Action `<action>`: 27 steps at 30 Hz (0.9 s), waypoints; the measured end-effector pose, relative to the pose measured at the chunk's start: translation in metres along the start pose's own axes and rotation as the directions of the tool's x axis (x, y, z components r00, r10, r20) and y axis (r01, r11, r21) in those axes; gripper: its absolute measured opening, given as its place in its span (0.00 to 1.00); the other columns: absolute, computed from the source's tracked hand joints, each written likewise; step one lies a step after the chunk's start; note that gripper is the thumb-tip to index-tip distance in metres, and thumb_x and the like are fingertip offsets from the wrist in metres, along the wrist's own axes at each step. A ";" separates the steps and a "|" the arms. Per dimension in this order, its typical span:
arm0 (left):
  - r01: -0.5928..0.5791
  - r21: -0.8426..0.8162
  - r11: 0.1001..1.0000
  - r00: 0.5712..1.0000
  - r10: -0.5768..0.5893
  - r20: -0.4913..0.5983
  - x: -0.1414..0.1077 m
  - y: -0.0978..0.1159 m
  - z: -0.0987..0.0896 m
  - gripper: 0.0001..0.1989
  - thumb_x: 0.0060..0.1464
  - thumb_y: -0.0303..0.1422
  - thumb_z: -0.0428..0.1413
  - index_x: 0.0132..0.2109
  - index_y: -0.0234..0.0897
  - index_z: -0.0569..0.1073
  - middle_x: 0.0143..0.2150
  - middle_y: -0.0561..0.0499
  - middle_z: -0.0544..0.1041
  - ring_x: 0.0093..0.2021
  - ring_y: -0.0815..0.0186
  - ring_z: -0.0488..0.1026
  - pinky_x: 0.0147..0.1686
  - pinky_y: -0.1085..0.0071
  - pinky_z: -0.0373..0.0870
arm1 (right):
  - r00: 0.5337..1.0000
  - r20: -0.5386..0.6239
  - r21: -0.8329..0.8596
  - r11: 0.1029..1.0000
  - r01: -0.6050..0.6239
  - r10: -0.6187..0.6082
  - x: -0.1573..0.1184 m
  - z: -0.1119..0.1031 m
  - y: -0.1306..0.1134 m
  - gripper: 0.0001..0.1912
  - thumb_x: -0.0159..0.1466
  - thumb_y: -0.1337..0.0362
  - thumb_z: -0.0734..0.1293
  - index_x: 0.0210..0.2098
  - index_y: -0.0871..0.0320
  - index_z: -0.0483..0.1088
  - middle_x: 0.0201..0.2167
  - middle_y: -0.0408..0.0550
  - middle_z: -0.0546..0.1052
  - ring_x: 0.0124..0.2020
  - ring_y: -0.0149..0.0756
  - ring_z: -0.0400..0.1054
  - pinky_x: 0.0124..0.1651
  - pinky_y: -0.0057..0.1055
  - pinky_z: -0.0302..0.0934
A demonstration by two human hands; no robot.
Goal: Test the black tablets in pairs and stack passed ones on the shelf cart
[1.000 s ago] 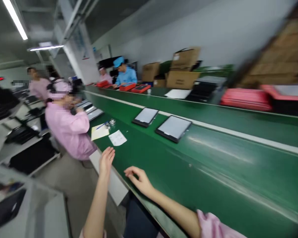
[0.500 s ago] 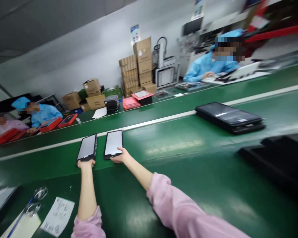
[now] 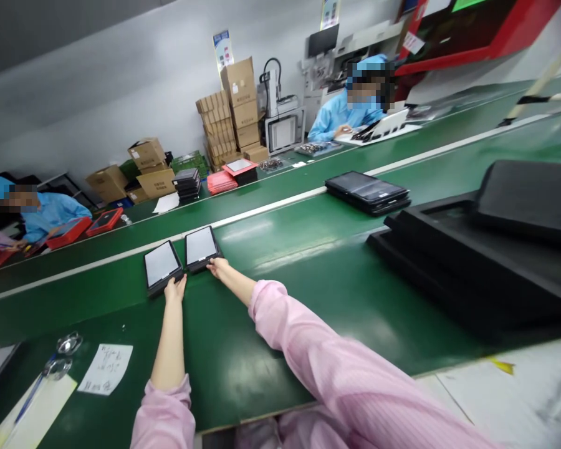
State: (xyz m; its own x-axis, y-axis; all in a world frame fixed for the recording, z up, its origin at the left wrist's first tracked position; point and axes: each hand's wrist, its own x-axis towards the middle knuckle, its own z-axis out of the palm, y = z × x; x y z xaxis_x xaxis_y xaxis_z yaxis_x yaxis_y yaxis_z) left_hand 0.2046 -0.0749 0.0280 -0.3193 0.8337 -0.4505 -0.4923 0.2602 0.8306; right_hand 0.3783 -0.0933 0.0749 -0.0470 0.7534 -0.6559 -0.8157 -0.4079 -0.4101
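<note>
Two dark-framed tablets with pale screens lie side by side on the green bench, close to its white strip. My left hand [image 3: 175,288] is closed at the near right corner of the left tablet [image 3: 161,264], which looks thick, perhaps stacked on another. The right tablet [image 3: 200,244] has my right hand [image 3: 218,267] closed on its near right corner. Undersides of both tablets and some of my fingertips are hidden. A narrow gap separates the tablets.
A stack of tablets [image 3: 367,192] lies farther right, beyond black foam-like trays [image 3: 430,255]. Front left are a handwritten paper slip [image 3: 106,369], a pen on a yellowish pad [image 3: 32,405] and clear round pieces [image 3: 69,342]. Co-workers in blue [image 3: 350,112] sit across the bench.
The left tablet has turned, and my left hand has shifted to its right corner. My right thumb has slid off the screen to the corner. The camera view has swung right.
</note>
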 end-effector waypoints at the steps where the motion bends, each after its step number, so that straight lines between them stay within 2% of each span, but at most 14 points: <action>1: 0.005 -0.024 1.000 1.000 -0.005 -0.002 -0.010 -0.007 0.000 0.15 0.67 0.35 0.54 0.56 0.32 0.69 0.48 0.44 0.76 0.41 0.64 0.77 0.37 0.66 0.79 | 0.999 -0.041 -0.018 1.000 0.018 -0.019 -0.004 -0.010 -0.002 0.19 0.69 0.57 0.67 0.56 0.59 0.68 0.54 0.53 0.72 0.49 0.42 0.71 0.49 0.44 0.70; 4: -0.005 -0.076 0.997 1.000 0.005 0.001 -0.043 -0.031 -0.003 0.13 0.68 0.28 0.49 0.55 0.26 0.68 0.43 0.41 0.77 0.39 0.63 0.79 0.37 0.67 0.80 | 0.988 -0.120 -0.083 0.993 0.084 -0.094 -0.020 -0.049 -0.005 0.17 0.69 0.58 0.67 0.54 0.60 0.69 0.49 0.52 0.73 0.44 0.39 0.72 0.44 0.39 0.72; 7: -0.006 -0.090 0.996 0.999 0.011 0.047 -0.088 -0.058 -0.018 0.11 0.67 0.25 0.47 0.49 0.22 0.70 0.36 0.39 0.78 0.40 0.59 0.81 0.41 0.65 0.81 | 0.974 -0.134 -0.124 0.979 0.164 -0.180 -0.048 -0.099 0.002 0.11 0.69 0.61 0.68 0.47 0.63 0.71 0.39 0.47 0.75 0.33 0.31 0.72 0.34 0.29 0.71; 10: 0.037 -0.070 0.997 0.991 -0.027 0.133 -0.144 -0.089 -0.048 0.09 0.65 0.25 0.49 0.41 0.23 0.73 0.34 0.38 0.79 0.41 0.56 0.82 0.46 0.63 0.79 | 0.948 -0.147 -0.138 0.955 0.261 -0.281 -0.090 -0.156 0.027 0.04 0.68 0.69 0.68 0.36 0.64 0.69 0.26 0.42 0.73 0.24 0.26 0.68 0.28 0.23 0.69; 14: 0.099 -0.031 0.995 0.964 -0.088 0.251 -0.226 -0.131 -0.102 0.05 0.59 0.29 0.58 0.37 0.30 0.74 0.38 0.39 0.81 0.46 0.52 0.81 0.53 0.57 0.76 | 0.908 -0.179 -0.155 0.922 0.354 -0.379 -0.156 -0.230 0.073 0.11 0.61 0.69 0.74 0.31 0.60 0.67 0.20 0.41 0.72 0.21 0.27 0.68 0.27 0.22 0.70; 17: 0.198 0.066 0.978 0.906 -0.208 0.368 -0.274 -0.144 -0.149 0.11 0.50 0.35 0.67 0.35 0.34 0.76 0.45 0.38 0.81 0.51 0.48 0.79 0.54 0.56 0.74 | 0.900 -0.181 -0.212 0.909 0.358 -0.397 -0.207 -0.286 0.092 0.18 0.54 0.59 0.79 0.30 0.58 0.67 0.21 0.42 0.74 0.19 0.29 0.69 0.23 0.23 0.67; 19: 0.311 0.254 0.916 0.812 -0.394 0.430 -0.291 -0.137 -0.178 0.16 0.47 0.42 0.69 0.39 0.35 0.79 0.48 0.35 0.80 0.49 0.47 0.79 0.50 0.55 0.76 | 0.928 -0.093 -0.428 0.856 0.291 -0.362 -0.240 -0.322 0.091 0.22 0.55 0.47 0.76 0.27 0.56 0.65 0.17 0.41 0.72 0.15 0.30 0.64 0.17 0.25 0.59; 20: 0.322 0.375 0.869 0.767 -0.472 0.435 -0.295 -0.129 -0.191 0.20 0.47 0.46 0.68 0.41 0.36 0.80 0.48 0.34 0.80 0.46 0.47 0.80 0.45 0.55 0.78 | 0.943 -0.035 -0.603 0.759 0.245 -0.331 -0.255 -0.337 0.087 0.25 0.57 0.42 0.72 0.25 0.56 0.65 0.16 0.41 0.70 0.13 0.31 0.62 0.15 0.26 0.55; 21: 0.274 0.483 0.832 0.763 -0.494 0.417 -0.297 -0.120 -0.201 0.23 0.47 0.50 0.66 0.42 0.37 0.81 0.46 0.33 0.81 0.41 0.48 0.81 0.40 0.56 0.79 | 0.935 -0.005 -0.755 0.615 0.229 -0.355 -0.267 -0.347 0.081 0.27 0.60 0.39 0.68 0.22 0.55 0.63 0.14 0.42 0.67 0.13 0.32 0.60 0.16 0.27 0.53; 22: 0.168 0.562 0.810 0.812 -0.437 0.387 -0.296 -0.110 -0.207 0.25 0.48 0.54 0.64 0.42 0.38 0.81 0.42 0.35 0.81 0.36 0.50 0.80 0.35 0.57 0.78 | 0.899 0.026 -0.866 0.439 0.239 -0.438 -0.276 -0.352 0.074 0.28 0.62 0.39 0.65 0.21 0.55 0.63 0.14 0.43 0.67 0.15 0.33 0.60 0.18 0.29 0.53; 23: 0.019 0.614 0.789 0.886 -0.298 0.355 -0.293 -0.100 -0.210 0.25 0.48 0.56 0.62 0.41 0.40 0.82 0.39 0.37 0.81 0.34 0.51 0.79 0.34 0.58 0.78 | 0.843 0.082 -0.931 0.261 0.254 -0.531 -0.280 -0.350 0.066 0.27 0.65 0.40 0.62 0.21 0.55 0.64 0.16 0.45 0.68 0.18 0.35 0.62 0.22 0.31 0.56; 25: -0.251 0.668 0.700 0.943 0.022 0.331 -0.285 -0.083 -0.201 0.26 0.49 0.59 0.59 0.43 0.44 0.82 0.42 0.39 0.81 0.40 0.50 0.78 0.40 0.57 0.77 | 0.738 0.266 -0.950 -0.037 0.311 -0.620 -0.275 -0.327 0.052 0.25 0.66 0.42 0.61 0.25 0.54 0.70 0.23 0.50 0.73 0.28 0.41 0.68 0.31 0.35 0.60; 26: -0.395 0.676 0.622 0.918 0.235 0.320 -0.280 -0.076 -0.192 0.26 0.49 0.59 0.59 0.44 0.46 0.82 0.45 0.41 0.81 0.47 0.49 0.77 0.46 0.57 0.76 | 0.662 0.375 -0.919 -0.166 0.358 -0.649 -0.268 -0.308 0.045 0.22 0.65 0.43 0.62 0.29 0.53 0.73 0.30 0.52 0.76 0.35 0.46 0.70 0.37 0.38 0.62; 27: -0.531 0.674 0.514 0.832 0.464 0.303 -0.275 -0.069 -0.182 0.24 0.49 0.58 0.58 0.46 0.49 0.82 0.50 0.45 0.80 0.56 0.49 0.72 0.55 0.58 0.71 | 0.563 0.490 -0.864 -0.284 0.416 -0.666 -0.258 -0.287 0.040 0.18 0.64 0.45 0.64 0.36 0.52 0.76 0.39 0.54 0.77 0.44 0.50 0.69 0.45 0.41 0.61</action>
